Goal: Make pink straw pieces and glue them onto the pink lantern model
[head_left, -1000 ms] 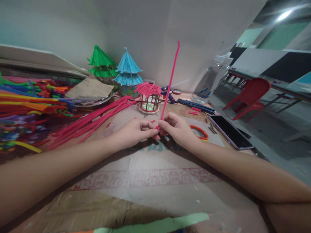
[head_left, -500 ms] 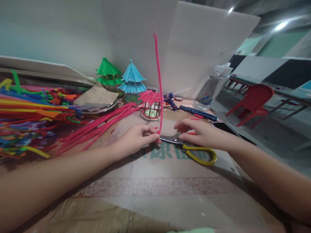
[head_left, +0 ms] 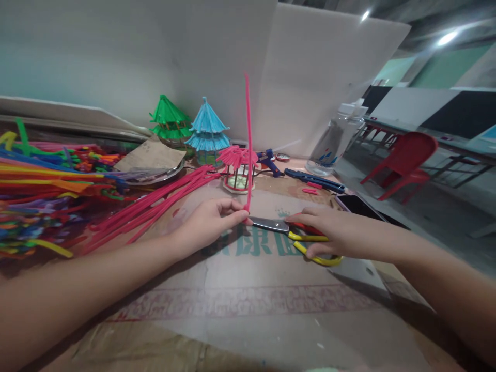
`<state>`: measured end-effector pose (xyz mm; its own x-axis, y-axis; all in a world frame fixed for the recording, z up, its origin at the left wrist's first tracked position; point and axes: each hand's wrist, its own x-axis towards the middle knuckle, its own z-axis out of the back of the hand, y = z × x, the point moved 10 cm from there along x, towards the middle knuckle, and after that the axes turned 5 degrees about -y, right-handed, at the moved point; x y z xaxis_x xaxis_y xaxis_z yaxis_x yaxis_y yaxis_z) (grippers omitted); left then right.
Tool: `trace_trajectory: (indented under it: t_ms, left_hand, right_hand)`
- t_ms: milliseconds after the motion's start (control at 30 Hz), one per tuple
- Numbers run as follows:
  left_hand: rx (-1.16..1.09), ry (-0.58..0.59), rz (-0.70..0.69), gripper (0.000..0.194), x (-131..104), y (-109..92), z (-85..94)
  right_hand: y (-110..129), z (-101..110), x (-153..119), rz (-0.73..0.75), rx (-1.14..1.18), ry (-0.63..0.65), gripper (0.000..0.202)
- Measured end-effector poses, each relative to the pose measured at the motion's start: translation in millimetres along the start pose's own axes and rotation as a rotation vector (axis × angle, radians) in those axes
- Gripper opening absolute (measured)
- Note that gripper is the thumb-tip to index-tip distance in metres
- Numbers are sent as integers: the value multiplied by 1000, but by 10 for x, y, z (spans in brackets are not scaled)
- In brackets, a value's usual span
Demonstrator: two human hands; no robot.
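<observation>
Between thumb and fingertips, my left hand (head_left: 211,222) pinches the lower end of a pink pipe cleaner (head_left: 249,134), which stands upright. Scissors with yellow handles (head_left: 320,260) lie on the table, their blade tips close to my left fingertips. My right hand (head_left: 329,230) rests over the scissors' handles, fingers apart, the thumb by the lower loop. Something red shows partly under the right fingers. Behind my left hand stands a small pavilion (head_left: 238,175) with a pink fringed roof and dark posts. A bundle of pink pipe cleaners (head_left: 155,204) lies left of it.
Many coloured pipe cleaners (head_left: 46,186) fill the left side. Green (head_left: 168,116) and blue (head_left: 208,124) pavilions stand behind. Further right are a glue gun (head_left: 270,163), a blue-handled tool (head_left: 313,180), a clear bottle (head_left: 335,139) and a phone (head_left: 358,205).
My right hand has moved down and right onto the scissors' handles. My left hand still pinches the pink pipe cleaner. The view has shifted slightly.
</observation>
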<state>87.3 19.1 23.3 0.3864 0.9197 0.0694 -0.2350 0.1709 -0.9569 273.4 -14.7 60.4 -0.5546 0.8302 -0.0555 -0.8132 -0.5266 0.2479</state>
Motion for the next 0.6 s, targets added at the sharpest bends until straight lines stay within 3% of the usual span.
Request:
trace_trajectory:
  t_ms: [367,600]
  left_hand:
    - [-23,-12,7,28,-15,-18,-2]
    - [-12,-64,4,32,-24,-40,71]
  right_hand:
    - [-41,-158,63,55,-39,89,58]
    - [-128,-128,122,-89,-148,24,28]
